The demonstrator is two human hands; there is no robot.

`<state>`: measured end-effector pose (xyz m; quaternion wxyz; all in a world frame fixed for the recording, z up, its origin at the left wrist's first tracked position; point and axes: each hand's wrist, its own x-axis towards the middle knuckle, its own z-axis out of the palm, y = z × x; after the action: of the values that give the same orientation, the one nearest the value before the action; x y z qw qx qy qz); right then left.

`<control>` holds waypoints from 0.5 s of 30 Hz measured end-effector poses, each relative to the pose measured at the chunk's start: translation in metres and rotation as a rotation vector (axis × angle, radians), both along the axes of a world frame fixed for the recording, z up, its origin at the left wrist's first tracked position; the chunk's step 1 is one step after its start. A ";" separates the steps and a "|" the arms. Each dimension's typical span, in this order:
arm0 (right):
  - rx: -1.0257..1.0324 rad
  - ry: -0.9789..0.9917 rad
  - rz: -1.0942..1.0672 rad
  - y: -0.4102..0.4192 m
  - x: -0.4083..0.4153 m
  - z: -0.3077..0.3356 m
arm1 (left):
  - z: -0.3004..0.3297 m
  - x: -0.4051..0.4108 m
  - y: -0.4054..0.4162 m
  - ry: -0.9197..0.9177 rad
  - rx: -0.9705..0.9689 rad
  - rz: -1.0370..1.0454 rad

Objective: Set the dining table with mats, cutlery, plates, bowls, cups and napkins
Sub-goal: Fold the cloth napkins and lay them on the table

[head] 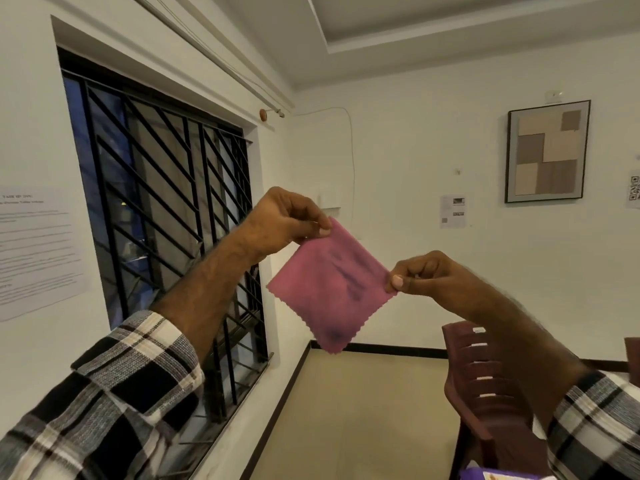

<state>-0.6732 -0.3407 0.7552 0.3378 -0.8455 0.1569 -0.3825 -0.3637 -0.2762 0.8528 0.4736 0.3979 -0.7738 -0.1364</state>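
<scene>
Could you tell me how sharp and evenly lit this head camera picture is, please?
Head view: warm indoor light, dark outside the window; wide-angle bending at the edges; the pink napkin, pinched by the left hand and right hand, looks slightly soft.

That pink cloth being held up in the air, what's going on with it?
A person in a checked shirt holds a small pink napkin up in front of them, spread out like a diamond. The left hand pinches its top corner and the right hand pinches its right corner. It hangs in mid-air, not yet laid anywhere. A dark red plastic chair stands below on the right, and a barred window is on the left wall.
</scene>
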 end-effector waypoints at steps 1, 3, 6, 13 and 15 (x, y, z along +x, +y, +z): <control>0.000 0.078 -0.010 -0.001 -0.004 0.000 | 0.000 0.004 0.000 -0.010 0.010 0.000; -0.037 0.242 -0.046 -0.005 -0.009 -0.001 | 0.000 0.011 0.001 -0.001 0.020 -0.009; -0.035 0.095 -0.175 -0.004 -0.006 0.000 | 0.001 0.017 0.001 -0.048 0.076 -0.046; 0.030 0.016 -0.206 0.009 0.055 0.015 | -0.007 -0.007 -0.007 -0.192 0.068 -0.187; 0.051 -0.032 -0.231 0.006 0.063 0.011 | -0.014 -0.004 -0.011 -0.094 0.155 -0.193</control>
<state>-0.6106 -0.3345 0.7659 0.3152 -0.8068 0.2577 -0.4281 -0.3674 -0.2867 0.8390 0.3893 0.3629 -0.8171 -0.2217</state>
